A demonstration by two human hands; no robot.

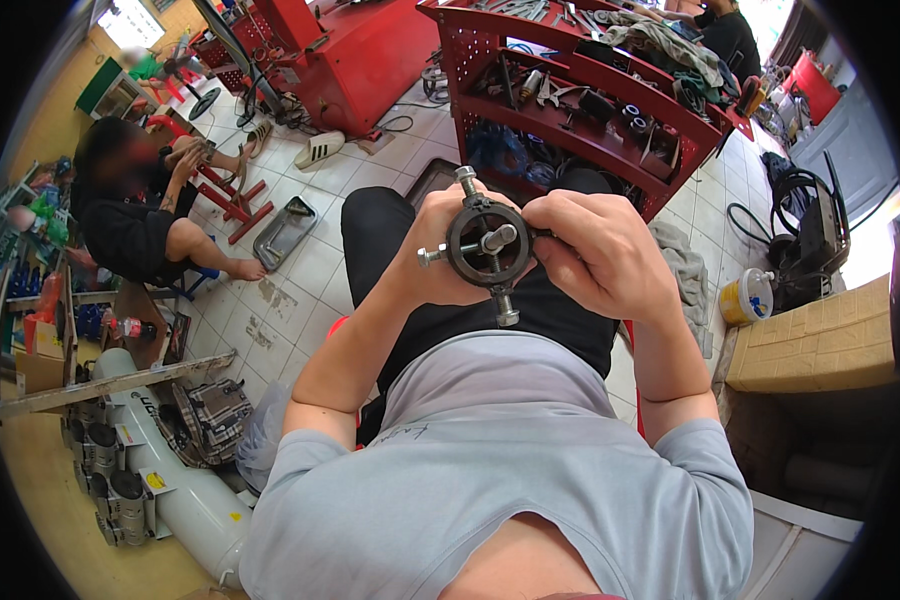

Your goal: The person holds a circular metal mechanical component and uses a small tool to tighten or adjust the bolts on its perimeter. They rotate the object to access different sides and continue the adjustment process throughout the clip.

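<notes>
A dark metal ring with several bolts standing out around it is held up over my lap. My left hand grips it from the left and behind, so most of the fingers are hidden. Thumb and fingers of my right hand pinch at the ring's right side; whatever sits between those fingertips is mostly covered. One silver bolt sticks out at the top, another bolt at the left, and a third bolt at the bottom. Inside the ring shows a shiny rod end.
Ahead stands a red tool cart loaded with tools and rags. A metal tray lies on the tiled floor, left of my knees. Further left sits another person. At right are a yellow-white bucket and a tan box.
</notes>
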